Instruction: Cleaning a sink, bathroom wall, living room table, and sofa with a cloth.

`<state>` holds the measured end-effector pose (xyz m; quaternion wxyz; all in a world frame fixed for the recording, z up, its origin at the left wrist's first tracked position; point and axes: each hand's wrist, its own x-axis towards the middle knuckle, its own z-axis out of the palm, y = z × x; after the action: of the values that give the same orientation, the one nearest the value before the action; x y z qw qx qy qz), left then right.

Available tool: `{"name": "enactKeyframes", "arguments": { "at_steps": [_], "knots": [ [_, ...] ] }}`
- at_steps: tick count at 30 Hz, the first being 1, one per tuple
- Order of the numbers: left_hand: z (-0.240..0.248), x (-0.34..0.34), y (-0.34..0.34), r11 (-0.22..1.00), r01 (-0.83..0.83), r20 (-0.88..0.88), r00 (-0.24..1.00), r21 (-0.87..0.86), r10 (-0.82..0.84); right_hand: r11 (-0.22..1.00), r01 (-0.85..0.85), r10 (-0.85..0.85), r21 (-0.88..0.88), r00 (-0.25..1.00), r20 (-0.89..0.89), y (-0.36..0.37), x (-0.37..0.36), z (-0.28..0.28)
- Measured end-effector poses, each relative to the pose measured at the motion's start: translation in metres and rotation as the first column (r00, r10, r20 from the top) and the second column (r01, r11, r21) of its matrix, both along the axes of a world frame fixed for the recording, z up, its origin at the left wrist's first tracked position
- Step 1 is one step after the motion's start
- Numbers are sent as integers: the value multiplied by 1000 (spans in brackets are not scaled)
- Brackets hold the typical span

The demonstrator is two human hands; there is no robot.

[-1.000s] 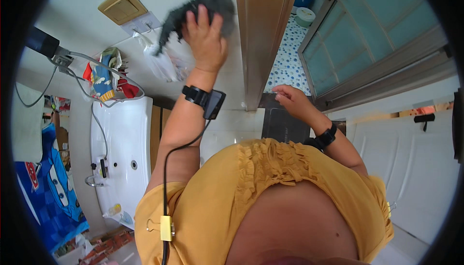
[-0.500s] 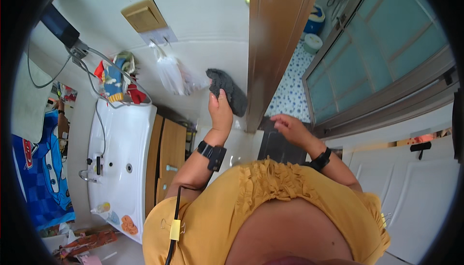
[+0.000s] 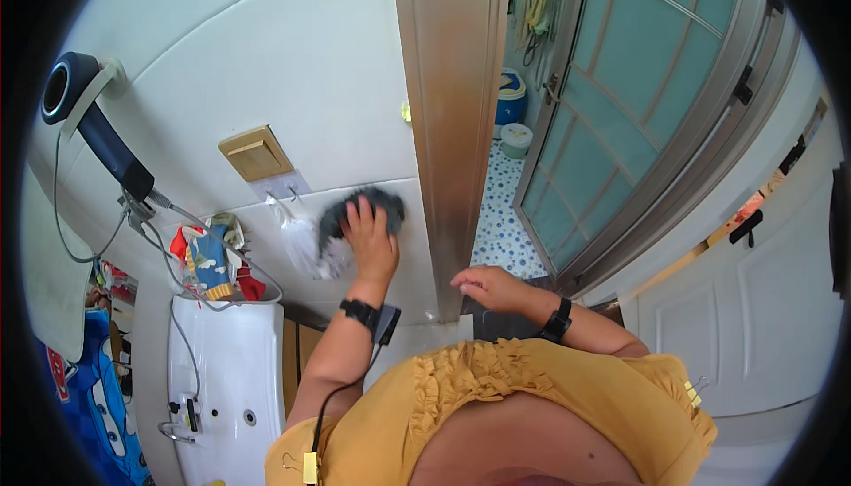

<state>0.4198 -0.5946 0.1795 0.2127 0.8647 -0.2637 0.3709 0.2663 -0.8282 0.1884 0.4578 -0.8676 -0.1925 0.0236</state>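
My left hand (image 3: 372,242) presses a dark grey cloth (image 3: 388,205) flat on the white tiled wall (image 3: 346,96), its fingers spread over the fabric. The cloth is bunched around the fingertips, just right of a thin white plastic bag (image 3: 299,242) hanging from a hook. My right hand (image 3: 495,289) hovers in front of the brown door frame (image 3: 448,114) with loosely bent fingers and nothing in it. Part of its palm is turned from view.
A beige light switch (image 3: 255,154) sits above the bag. To the left are a dark hair dryer (image 3: 111,149) on a holder, colourful cloths (image 3: 210,260) and a white washbasin (image 3: 226,362). A frosted glass door (image 3: 638,69) stands at the right.
My left hand has carried the cloth up and left onto the wall, and it now lies spread under the fingers. The head view has tilted upward. My right hand's fingers are more bent.
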Motion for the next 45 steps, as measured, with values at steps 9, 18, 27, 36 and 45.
{"name": "enactKeyframes", "arguments": {
  "at_steps": [9,18,27,36,45],
  "knots": [
    [95,-7,-3,964,246,47,969,-105,-242,1000,8,-8,-30,1000,9,13,11,14],
    [21,-1,2,965,79,23,996,252,-87,999,24,-24,-43,1000,-7,0,0,0],
    [-145,-84,-15,846,-21,-833,185,-533,-521,998,58,-53,22,981,-187,-112,7,-67],
    [-180,-77,-225,596,-80,-590,-94,-799,-802,984,-115,79,-135,965,-248,-222,1,-83],
    [-158,-97,-321,817,-160,-697,-449,-554,-560,977,-190,210,93,806,-553,-352,11,-129]
  ]
}}
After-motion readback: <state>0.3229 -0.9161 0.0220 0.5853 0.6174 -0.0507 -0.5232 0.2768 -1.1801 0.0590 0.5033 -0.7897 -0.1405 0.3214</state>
